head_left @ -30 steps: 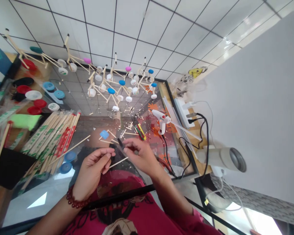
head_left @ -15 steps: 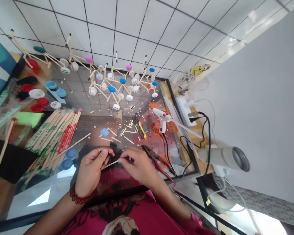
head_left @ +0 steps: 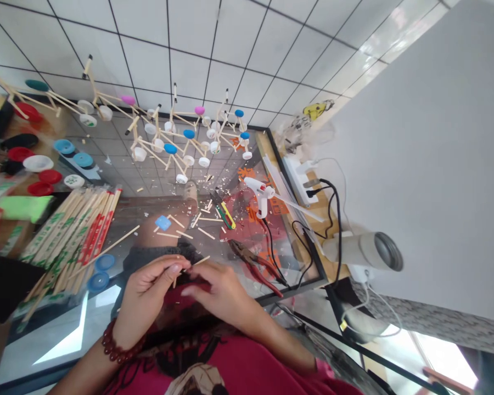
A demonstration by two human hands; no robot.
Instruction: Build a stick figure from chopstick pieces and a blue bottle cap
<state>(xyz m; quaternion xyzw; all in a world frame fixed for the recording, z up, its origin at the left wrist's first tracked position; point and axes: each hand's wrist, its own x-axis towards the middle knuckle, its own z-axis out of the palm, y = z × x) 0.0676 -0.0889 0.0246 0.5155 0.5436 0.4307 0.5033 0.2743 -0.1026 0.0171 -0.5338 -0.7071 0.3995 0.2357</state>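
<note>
My left hand (head_left: 146, 296), a bead bracelet at its wrist, is closed in a pinch on a thin wooden stick (head_left: 202, 260). One thin end points up to the right past my right hand; a short wooden end shows under the left fingertips. Whether both ends belong to one piece is hidden. My right hand (head_left: 226, 296) meets the left at the fingertips, its fingers against the stick and its thumb held apart. Just beyond the hands lie cut stick pieces (head_left: 206, 233) and a blue square piece (head_left: 163, 223) on the glass table (head_left: 156, 189).
Red-handled pliers (head_left: 257, 266), a yellow-green cutter (head_left: 227, 215) and a white glue gun (head_left: 259, 192) with a cord are at right. Wrapped chopsticks (head_left: 72, 236) and blue bottle caps (head_left: 99, 281) lie left. Several stick-and-cap models (head_left: 170, 148) stand at the back, near a power strip (head_left: 300, 178).
The stick's visible end has swung from lower left to upper right. My right thumb has come away from its fingertips. The whole view has shifted, with the table things now further left.
</note>
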